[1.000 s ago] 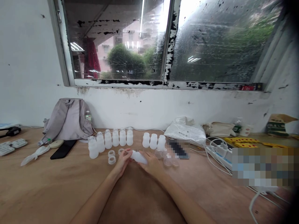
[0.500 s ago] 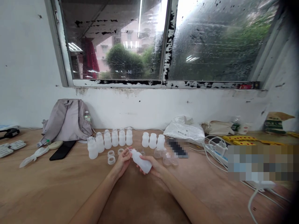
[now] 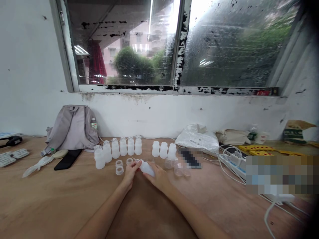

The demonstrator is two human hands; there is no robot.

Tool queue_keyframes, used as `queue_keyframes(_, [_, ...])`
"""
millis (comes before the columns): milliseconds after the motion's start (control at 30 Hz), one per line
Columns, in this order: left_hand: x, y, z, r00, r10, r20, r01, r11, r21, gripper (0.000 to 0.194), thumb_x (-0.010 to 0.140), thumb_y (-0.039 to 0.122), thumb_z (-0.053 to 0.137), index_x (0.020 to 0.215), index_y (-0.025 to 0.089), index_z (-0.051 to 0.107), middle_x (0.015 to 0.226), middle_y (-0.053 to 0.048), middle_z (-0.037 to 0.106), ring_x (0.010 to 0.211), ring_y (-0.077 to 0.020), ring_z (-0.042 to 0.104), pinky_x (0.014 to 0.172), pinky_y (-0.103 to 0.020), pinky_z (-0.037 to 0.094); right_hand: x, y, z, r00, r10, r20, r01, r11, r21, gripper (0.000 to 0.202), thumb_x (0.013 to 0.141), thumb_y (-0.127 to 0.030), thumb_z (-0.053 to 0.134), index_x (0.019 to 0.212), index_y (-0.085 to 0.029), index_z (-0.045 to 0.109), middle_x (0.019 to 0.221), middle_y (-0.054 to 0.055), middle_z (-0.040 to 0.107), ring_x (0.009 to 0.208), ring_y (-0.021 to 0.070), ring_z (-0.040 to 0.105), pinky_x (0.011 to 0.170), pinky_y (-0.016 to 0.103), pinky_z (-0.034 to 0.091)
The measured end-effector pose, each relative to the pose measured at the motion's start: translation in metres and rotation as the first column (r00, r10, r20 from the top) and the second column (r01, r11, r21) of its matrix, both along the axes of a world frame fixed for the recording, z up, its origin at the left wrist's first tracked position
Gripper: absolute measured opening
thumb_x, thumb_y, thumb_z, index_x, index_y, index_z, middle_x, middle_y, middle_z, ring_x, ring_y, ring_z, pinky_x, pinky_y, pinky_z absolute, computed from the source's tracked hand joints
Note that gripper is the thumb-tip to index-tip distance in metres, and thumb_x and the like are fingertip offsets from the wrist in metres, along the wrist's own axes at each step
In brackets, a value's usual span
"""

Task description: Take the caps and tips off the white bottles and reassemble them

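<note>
A white, translucent baby bottle (image 3: 147, 169) lies tilted between my hands, its top end pointing up and left. My right hand (image 3: 159, 176) is wrapped over the bottle's body and hides its base. The fingers of my left hand (image 3: 131, 171) are pinched at the bottle's top end; the small part between them is hard to make out. Just left of that hand lie clear screw rings (image 3: 119, 170), with another ring (image 3: 129, 161) behind it. Clear domed caps (image 3: 178, 171) rest on the table to the right of my right hand.
Several capped bottles (image 3: 115, 149) stand at the back left, and three uncapped bottles (image 3: 163, 151) right of them. Around these are a backpack (image 3: 73, 129), a black phone (image 3: 67, 160), a plastic bag (image 3: 196, 137), a dark flat object (image 3: 189, 158) and a power strip with cables (image 3: 231, 162).
My right hand has rolled over the bottle, now covering its lower body from above. The bottle's base has gone from view. My left hand stays at the top end.
</note>
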State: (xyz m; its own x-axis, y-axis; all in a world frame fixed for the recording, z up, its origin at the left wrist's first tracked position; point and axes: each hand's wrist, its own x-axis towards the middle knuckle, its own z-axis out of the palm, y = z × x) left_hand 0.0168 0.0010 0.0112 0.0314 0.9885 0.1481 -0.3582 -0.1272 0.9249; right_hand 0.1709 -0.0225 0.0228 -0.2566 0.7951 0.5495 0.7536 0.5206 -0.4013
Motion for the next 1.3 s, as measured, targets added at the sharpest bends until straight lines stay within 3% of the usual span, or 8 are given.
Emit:
queue_keyframes(167, [-0.003,-0.003,0.005,0.999,-0.052,0.012,0.052,0.997,0.053,0.032,0.064,0.041,0.067,0.077,0.011,0.067,0.073,-0.005,0.063,0.068,-0.0136,0.055,0.067,-0.023,0.042,0.000,0.001,0.014,0.897,0.150,-0.416,-0.301,0.896,-0.327,0.031,0.072,-0.042,0.054,0.087,-0.016,0.062,0.078,0.003,0.064,0.070,0.0172,0.057,0.061,0.027,0.043])
queue_keyframes(333, [-0.003,-0.008,0.010,0.996,-0.087,0.027,0.084,0.991,0.102,0.030,0.066,0.039,0.066,0.078,0.012,0.067,0.075,-0.006,0.063,0.071,-0.0138,0.056,0.069,-0.023,0.042,-0.002,0.003,0.013,0.712,-0.031,-0.701,-0.499,0.680,-0.537,0.034,0.068,-0.045,0.057,0.078,-0.013,0.060,0.056,0.001,0.058,0.043,0.0109,0.048,0.036,0.021,0.032])
queue_keyframes(467, [-0.002,-0.010,0.013,0.997,-0.070,0.024,0.067,0.992,0.110,0.030,0.066,0.039,0.065,0.078,0.011,0.067,0.075,-0.006,0.063,0.070,-0.0143,0.055,0.068,-0.024,0.041,-0.004,-0.001,0.013,0.607,-0.119,-0.786,-0.614,0.557,-0.559,0.035,0.066,-0.045,0.059,0.081,-0.013,0.057,0.054,0.003,0.059,0.037,0.0114,0.048,0.028,0.020,0.027])
queue_keyframes(667, [-0.001,-0.010,0.016,0.996,-0.075,0.043,0.071,0.993,0.091,0.033,0.062,0.041,0.067,0.076,0.011,0.067,0.076,-0.006,0.063,0.072,-0.0151,0.056,0.068,-0.024,0.042,-0.003,-0.001,0.013,0.542,-0.124,-0.831,-0.683,0.511,-0.522,0.033,0.068,-0.044,0.058,0.081,-0.013,0.055,0.054,0.003,0.058,0.037,0.0110,0.049,0.028,0.019,0.028])
queue_keyframes(867, [0.004,-0.007,0.012,0.985,-0.018,0.172,0.012,0.999,0.033,0.042,0.061,0.042,0.069,0.093,0.014,0.064,0.091,-0.008,0.064,0.080,-0.0165,0.057,0.073,-0.026,0.044,-0.015,0.002,0.000,0.465,-0.115,-0.878,-0.679,0.590,-0.437,0.039,0.071,-0.052,0.053,0.091,-0.019,0.053,0.069,0.002,0.059,0.052,0.0131,0.054,0.035,0.021,0.036])
queue_keyframes(1033, [0.011,-0.013,0.008,0.989,-0.124,0.085,0.122,0.992,0.033,0.041,0.064,0.038,0.067,0.097,0.014,0.062,0.097,-0.010,0.063,0.089,-0.0193,0.057,0.077,-0.028,0.043,-0.020,0.005,-0.009,0.425,0.002,-0.905,-0.644,0.704,-0.301,0.035,0.078,-0.048,0.046,0.101,-0.021,0.051,0.089,0.004,0.060,0.080,0.0163,0.057,0.062,0.027,0.047])
queue_keyframes(1167, [0.012,-0.015,0.005,0.997,-0.062,0.047,0.059,0.997,0.053,0.039,0.061,0.034,0.070,0.093,0.014,0.062,0.096,-0.009,0.064,0.090,-0.0201,0.057,0.081,-0.029,0.042,-0.011,0.010,-0.007,0.663,0.156,-0.732,-0.517,0.802,-0.298,0.034,0.081,-0.044,0.041,0.104,-0.021,0.051,0.097,0.005,0.060,0.085,0.0166,0.057,0.075,0.031,0.045])
queue_keyframes(1300, [0.011,-0.015,0.005,0.995,-0.012,0.098,0.011,1.000,0.010,0.043,0.063,0.034,0.069,0.101,0.018,0.057,0.102,-0.007,0.062,0.092,-0.0199,0.057,0.079,-0.029,0.043,0.013,0.023,-0.001,0.936,-0.019,-0.352,-0.030,0.991,-0.133,0.033,0.080,-0.037,0.044,0.104,-0.015,0.053,0.092,0.009,0.060,0.082,0.0198,0.056,0.075,0.034,0.043])
